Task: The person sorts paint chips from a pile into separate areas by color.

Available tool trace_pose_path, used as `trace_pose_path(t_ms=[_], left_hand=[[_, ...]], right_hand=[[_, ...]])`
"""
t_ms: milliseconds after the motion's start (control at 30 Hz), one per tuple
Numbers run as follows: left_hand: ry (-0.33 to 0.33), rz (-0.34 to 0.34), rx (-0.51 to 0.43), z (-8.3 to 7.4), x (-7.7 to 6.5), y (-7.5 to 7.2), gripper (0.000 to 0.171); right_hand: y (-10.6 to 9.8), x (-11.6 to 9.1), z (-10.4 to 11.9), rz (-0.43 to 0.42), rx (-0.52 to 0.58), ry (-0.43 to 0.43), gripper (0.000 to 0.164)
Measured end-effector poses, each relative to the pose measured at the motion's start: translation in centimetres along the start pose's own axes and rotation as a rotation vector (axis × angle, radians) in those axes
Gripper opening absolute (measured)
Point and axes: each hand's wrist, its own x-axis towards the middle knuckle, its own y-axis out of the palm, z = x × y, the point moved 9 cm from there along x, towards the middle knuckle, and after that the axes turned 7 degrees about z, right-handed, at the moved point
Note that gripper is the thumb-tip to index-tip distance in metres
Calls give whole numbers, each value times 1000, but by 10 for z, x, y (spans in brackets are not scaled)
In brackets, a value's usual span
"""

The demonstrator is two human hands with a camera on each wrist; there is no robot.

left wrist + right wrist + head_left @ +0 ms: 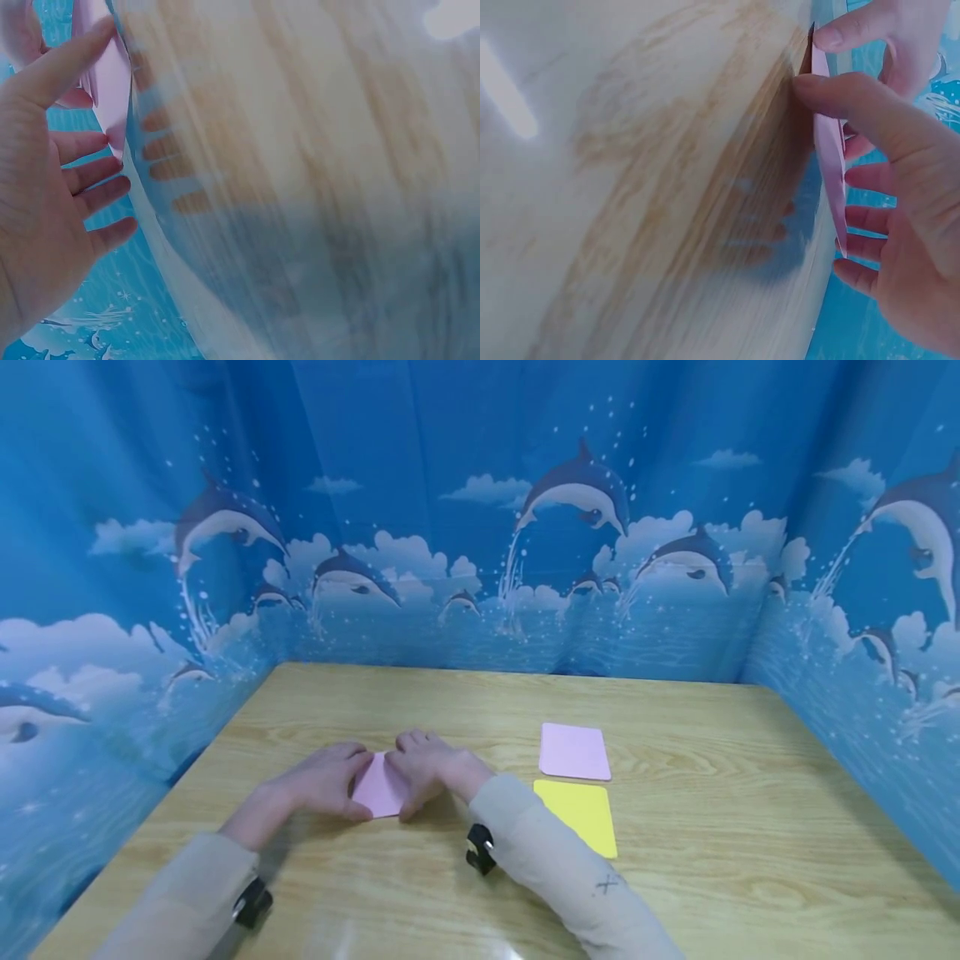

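A pink sheet of paper (378,788) lies on the table between the two hands, its outer parts hidden by them. My left hand (326,781) holds its left side, thumb at the near edge and fingers toward the far edge. On the right side my right hand (429,768) holds the same paper between thumb and fingers. Seen edge-on in the right wrist view, the pink paper (829,161) looks folded or bent, with the right thumb against its near edge. The left wrist view shows the left thumb on the paper (112,82).
Right of the hands lies a pink square of paper (574,752), with a yellow square (581,814) just nearer; the right sleeve (555,860) covers part of the yellow one. A blue dolphin-print curtain (465,510) encloses the wood-grain table (720,827) at the back and sides.
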Motion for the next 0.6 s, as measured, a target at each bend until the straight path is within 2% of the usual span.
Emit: trace_pose_path(t_ms=[267, 600], left_hand=[[14, -7, 9, -8, 3, -2, 105], [52, -16, 38, -23, 14, -7, 96]], right_hand=[[0, -6, -13, -55, 90, -49, 83], [-5, -26, -25, -104, 141, -116, 77]])
